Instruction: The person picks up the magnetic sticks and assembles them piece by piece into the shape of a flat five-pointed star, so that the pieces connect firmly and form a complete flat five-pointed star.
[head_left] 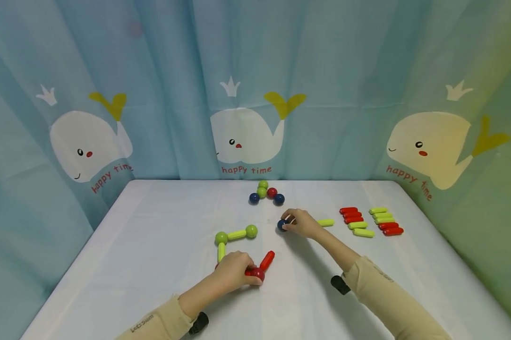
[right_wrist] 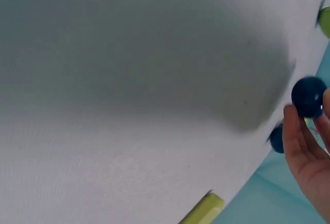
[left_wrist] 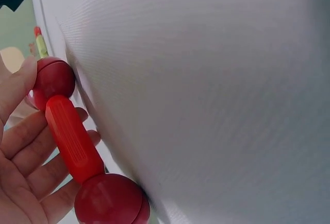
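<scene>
My left hand (head_left: 235, 274) holds a red ball (head_left: 258, 274), with the thumb against it in the left wrist view. A red rod (left_wrist: 73, 139) runs from that ball to a second red ball (left_wrist: 111, 201); the fingers lie behind the rod. Another red rod (head_left: 267, 260) sticks out from the held ball. Green balls (head_left: 221, 238) and light green rods (head_left: 237, 234) continue the linked shape on the far side of this hand. My right hand (head_left: 301, 223) pinches a dark blue ball (right_wrist: 309, 97) between thumb and fingers, to the right of the linked shape.
At the table's back stand loose balls: green (head_left: 261, 192), red (head_left: 272, 192) and dark blue (head_left: 254, 198). Red rods (head_left: 351, 214) and light green rods (head_left: 383, 216) lie in two columns at the right. One light green rod (head_left: 326, 222) lies beyond the right forearm. A whale-print curtain (head_left: 247, 137) hangs behind.
</scene>
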`<state>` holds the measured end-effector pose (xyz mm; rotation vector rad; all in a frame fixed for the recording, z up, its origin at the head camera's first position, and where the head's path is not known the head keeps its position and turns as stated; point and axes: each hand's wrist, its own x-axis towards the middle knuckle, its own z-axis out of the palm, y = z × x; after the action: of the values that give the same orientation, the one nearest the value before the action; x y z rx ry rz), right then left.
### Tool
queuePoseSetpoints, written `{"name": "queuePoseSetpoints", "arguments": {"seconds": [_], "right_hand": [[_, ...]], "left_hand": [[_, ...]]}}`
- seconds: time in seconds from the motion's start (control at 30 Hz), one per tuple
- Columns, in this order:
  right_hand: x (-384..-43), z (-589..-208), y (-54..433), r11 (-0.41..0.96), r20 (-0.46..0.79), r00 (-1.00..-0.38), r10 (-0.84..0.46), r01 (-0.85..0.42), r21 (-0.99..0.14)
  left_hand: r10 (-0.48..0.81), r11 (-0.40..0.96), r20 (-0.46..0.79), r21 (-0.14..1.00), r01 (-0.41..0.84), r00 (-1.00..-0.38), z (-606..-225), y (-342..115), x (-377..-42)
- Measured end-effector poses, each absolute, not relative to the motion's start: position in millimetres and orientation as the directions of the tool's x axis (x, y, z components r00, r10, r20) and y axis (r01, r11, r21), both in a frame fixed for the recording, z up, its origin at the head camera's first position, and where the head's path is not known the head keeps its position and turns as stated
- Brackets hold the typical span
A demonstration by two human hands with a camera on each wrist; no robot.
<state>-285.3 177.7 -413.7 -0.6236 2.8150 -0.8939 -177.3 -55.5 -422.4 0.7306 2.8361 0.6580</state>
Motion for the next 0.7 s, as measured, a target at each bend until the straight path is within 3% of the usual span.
{"name": "queuePoseSetpoints", "arguments": {"seconds": [0.37,0.7], "right_hand": [[-267.8,-409.8,168.3,0.615,-0.166,-0.800,-0.577,-0.291,-0.733],[-260.1,-410.3,163.3,0.632,-0.224,-0.758,-0.612,-0.299,-0.715]], "left_hand": [[0.483,0.792,-0.024,0.438,0.425,-0.875,-422.6,-59.8,-174.9],[0.491,0.793,-0.022,0.426,0.436,-0.871,-423.5,-56.6,-175.6]]}}
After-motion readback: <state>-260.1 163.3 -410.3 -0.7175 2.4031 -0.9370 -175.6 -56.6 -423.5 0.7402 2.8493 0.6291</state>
